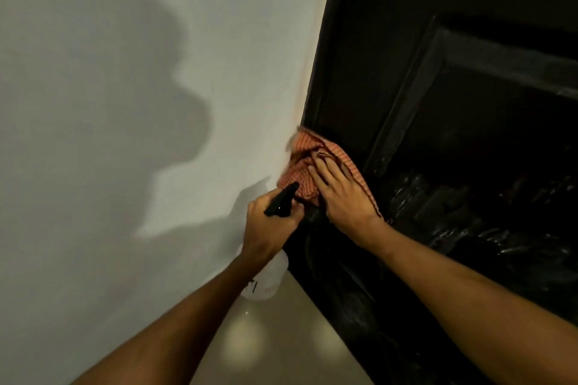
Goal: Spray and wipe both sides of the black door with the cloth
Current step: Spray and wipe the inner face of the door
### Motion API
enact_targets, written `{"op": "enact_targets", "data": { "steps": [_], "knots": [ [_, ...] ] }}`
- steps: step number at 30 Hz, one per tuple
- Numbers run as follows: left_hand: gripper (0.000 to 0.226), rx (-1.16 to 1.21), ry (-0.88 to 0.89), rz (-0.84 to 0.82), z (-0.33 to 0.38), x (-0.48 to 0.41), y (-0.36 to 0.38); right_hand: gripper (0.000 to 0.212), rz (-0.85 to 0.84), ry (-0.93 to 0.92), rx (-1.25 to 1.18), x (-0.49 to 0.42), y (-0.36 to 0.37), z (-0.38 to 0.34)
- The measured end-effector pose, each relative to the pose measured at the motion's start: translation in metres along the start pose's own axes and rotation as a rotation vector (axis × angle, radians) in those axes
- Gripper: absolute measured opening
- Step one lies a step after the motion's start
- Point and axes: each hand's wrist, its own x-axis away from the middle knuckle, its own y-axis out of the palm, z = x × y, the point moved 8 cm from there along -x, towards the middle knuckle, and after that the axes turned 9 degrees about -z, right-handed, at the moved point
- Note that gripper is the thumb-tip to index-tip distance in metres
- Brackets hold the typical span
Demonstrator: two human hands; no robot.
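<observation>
Black door (438,134): right hand (341,194) presses cloth (300,166); left hand (269,225) grips spray bottle (266,278).

The black door (453,134) runs out of the picture at the top, right and bottom, so its handle side and full height cannot be seen, and its lower panel is too dark to read beyond pale streaks. The right hand (339,194) covers the middle of the orange checked cloth (305,162) (its upper corner is smeared with blur), while the left hand (270,225) hides the neck of the spray bottle (269,278), whose faint markings are too small to make out. Both forearms are cut off by the bottom edge.
</observation>
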Motion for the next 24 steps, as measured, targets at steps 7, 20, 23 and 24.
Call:
{"op": "enact_targets", "data": {
  "steps": [7, 20, 23, 24],
  "knots": [
    [0.02, 0.046, 0.015, -0.085, -0.046, 0.015, 0.016, 0.067, -0.062, -0.245, 0.236, 0.048, 0.071, -0.096],
    [0.019, -0.064, -0.288, -0.167, -0.164, 0.059, 0.015, 0.06, -0.18, -0.262, 0.158, 0.058, 0.095, -0.147],
    [0.02, -0.076, -0.271, -0.155, -0.178, 0.053, 0.01, 0.064, -0.116, -0.148, 0.135, 0.034, 0.101, -0.142],
    [0.025, -0.087, -0.263, -0.16, -0.179, 0.052, 0.01, 0.069, -0.1, -0.156, 0.152, 0.036, 0.118, -0.151]
  ]
}}
